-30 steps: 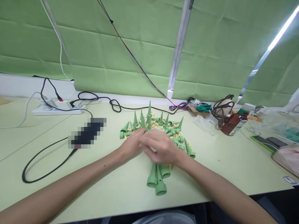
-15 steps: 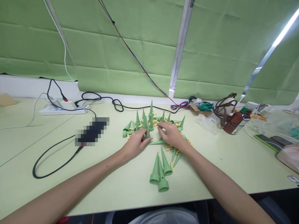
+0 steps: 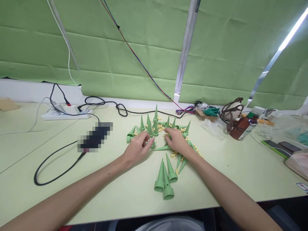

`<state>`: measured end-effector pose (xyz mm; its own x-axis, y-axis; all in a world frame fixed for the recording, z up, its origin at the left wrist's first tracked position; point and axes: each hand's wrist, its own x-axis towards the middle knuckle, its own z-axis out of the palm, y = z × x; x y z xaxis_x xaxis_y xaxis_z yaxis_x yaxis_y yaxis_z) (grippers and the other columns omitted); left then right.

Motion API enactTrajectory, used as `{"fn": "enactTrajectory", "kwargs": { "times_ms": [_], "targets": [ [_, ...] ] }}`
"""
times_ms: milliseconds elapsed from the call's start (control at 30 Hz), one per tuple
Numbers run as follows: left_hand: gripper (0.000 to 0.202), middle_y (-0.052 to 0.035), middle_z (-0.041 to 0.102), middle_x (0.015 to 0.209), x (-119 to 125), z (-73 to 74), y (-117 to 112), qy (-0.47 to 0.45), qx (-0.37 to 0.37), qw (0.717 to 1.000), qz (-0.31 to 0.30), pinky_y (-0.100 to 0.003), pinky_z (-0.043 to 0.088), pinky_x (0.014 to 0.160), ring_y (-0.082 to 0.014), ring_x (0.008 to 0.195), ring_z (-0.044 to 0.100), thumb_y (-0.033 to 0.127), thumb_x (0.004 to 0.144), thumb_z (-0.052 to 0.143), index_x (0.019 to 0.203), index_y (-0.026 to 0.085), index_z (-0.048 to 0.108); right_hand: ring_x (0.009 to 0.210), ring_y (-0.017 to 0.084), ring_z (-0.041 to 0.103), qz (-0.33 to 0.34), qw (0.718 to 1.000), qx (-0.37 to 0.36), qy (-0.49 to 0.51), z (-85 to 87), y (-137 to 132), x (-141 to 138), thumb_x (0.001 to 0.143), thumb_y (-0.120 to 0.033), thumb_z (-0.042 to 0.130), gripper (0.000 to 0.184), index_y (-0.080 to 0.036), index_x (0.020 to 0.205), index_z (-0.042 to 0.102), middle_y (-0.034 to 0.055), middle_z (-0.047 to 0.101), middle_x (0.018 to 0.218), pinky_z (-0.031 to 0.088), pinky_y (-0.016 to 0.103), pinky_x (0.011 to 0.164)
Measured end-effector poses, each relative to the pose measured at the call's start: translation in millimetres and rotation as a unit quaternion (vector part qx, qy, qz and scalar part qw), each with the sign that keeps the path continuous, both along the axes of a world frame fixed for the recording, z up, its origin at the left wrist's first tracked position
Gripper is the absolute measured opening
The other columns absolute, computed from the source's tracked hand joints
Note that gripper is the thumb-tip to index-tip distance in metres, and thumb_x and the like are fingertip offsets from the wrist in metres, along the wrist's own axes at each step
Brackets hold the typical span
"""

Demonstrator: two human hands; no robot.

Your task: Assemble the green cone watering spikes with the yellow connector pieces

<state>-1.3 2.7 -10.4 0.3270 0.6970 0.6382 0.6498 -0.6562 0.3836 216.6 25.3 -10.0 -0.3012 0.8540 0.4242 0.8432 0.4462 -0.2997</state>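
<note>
Green plastic plant-watering spikes stand and lie in a cluster mid-table, mixed with small yellow T-shaped plastic pieces. My left hand is at the cluster's front left, its fingers curled and thumb raised against one green spike. Only that spike's base shows beside the thumb; the rest is hidden. Over the right part of the pile is my right hand, bent fingers and thumb apart, close to the yellow pieces. Nothing shows in its grasp. One spike lies flat between the hands.
A pixelated dark device on a black cable lies to the left, below a white power strip. At the right are a brown bottle, a clear plastic bag and phones. A green-covered wall rises behind.
My left thumb has moved up across the green spike, covering its tip, and the fingers have curled more. My right hand has shifted slightly, still over the pile. The view has tilted a little.
</note>
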Motion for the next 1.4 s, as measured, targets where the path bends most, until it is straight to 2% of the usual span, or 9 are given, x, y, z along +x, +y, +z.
{"fn": "enactTrajectory", "kwargs": {
  "times_ms": [100, 200, 267, 333, 633, 1067, 1400],
  "targets": [
    [0.026, 0.0027, 0.049, 0.061, -1, 0.7, -3, 0.017, 0.076, 0.996, -0.047, -0.024, 0.032, 0.052, -0.0097, 0.051, 0.04, 0.025, 0.096, 0.048, 0.071, 0.019, 0.046, 0.104, 0.024, 0.062, -0.005, 1.0, -0.018, -0.009, -0.1, 1, -1, 0.091, -0.021, 0.056, 0.032, -0.014, 0.121, 0.062, 0.012, 0.07, 0.107, 0.042, 0.033, 0.095],
    [0.03, 0.0026, 0.049, 0.057, 0, -0.1, -9, 0.115, 0.123, 0.976, -0.138, -0.027, 0.027, 0.05, -0.0096, 0.049, 0.04, 0.02, 0.096, 0.047, 0.066, 0.018, 0.048, 0.104, 0.024, 0.063, -0.005, 0.999, -0.032, -0.02, 0.0, 1, -1, 0.09, -0.021, 0.057, 0.035, -0.014, 0.124, 0.062, 0.0124, 0.071, 0.108, 0.042, 0.034, 0.096],
    [0.029, 0.002, 0.052, 0.059, 2, -1.6, -13, 0.175, 0.112, 0.96, -0.187, -0.028, 0.025, 0.049, -0.0096, 0.049, 0.041, 0.021, 0.096, 0.047, 0.067, 0.018, 0.051, 0.105, 0.025, 0.063, -0.004, 0.999, -0.039, -0.025, -0.1, 2, -2, 0.089, -0.021, 0.057, 0.036, -0.014, 0.125, 0.063, 0.013, 0.071, 0.11, 0.041, 0.035, 0.097],
    [0.029, 0.002, 0.053, 0.058, 5, -3.4, -16, 0.193, 0.092, 0.954, -0.209, -0.028, 0.025, 0.047, -0.0095, 0.048, 0.04, 0.021, 0.096, 0.046, 0.067, 0.018, 0.053, 0.107, 0.025, 0.063, -0.001, 0.999, -0.041, -0.024, -0.4, 3, -2, 0.088, -0.02, 0.058, 0.036, -0.014, 0.123, 0.064, 0.0132, 0.071, 0.111, 0.04, 0.036, 0.099],
    [0.034, 0.0027, 0.047, 0.053, 6, -5.8, -14, 0.174, 0.06, 0.965, -0.189, -0.029, 0.024, 0.047, -0.0093, 0.046, 0.039, 0.021, 0.095, 0.045, 0.062, 0.018, 0.049, 0.103, 0.024, 0.064, 0.01, 0.999, -0.043, -0.003, -2.2, 5, -2, 0.084, -0.016, 0.064, 0.028, -0.017, 0.112, 0.068, 0.0099, 0.073, 0.106, 0.04, 0.036, 0.098],
    [0.034, 0.0031, 0.044, 0.053, 6, -4.6, -15, 0.165, 0.04, 0.966, -0.194, -0.029, 0.024, 0.046, -0.0094, 0.046, 0.037, 0.021, 0.094, 0.045, 0.06, 0.018, 0.047, 0.097, 0.024, 0.065, 0.017, 0.999, -0.029, -0.008, -5.0, 6, -1, 0.083, -0.017, 0.068, 0.023, -0.015, 0.106, 0.07, 0.0098, 0.073, 0.101, 0.042, 0.035, 0.093],
    [0.034, 0.0025, 0.043, 0.054, 6, -5.2, -15, 0.166, 0.03, 0.967, -0.192, -0.029, 0.024, 0.046, -0.0101, 0.047, 0.035, 0.022, 0.095, 0.043, 0.061, 0.018, 0.047, 0.094, 0.022, 0.064, 0.037, 0.999, -0.024, 0.002, -7.9, 7, 0, 0.082, -0.011, 0.065, 0.021, -0.017, 0.102, 0.071, 0.0076, 0.072, 0.097, 0.043, 0.033, 0.089]
  ]
}}
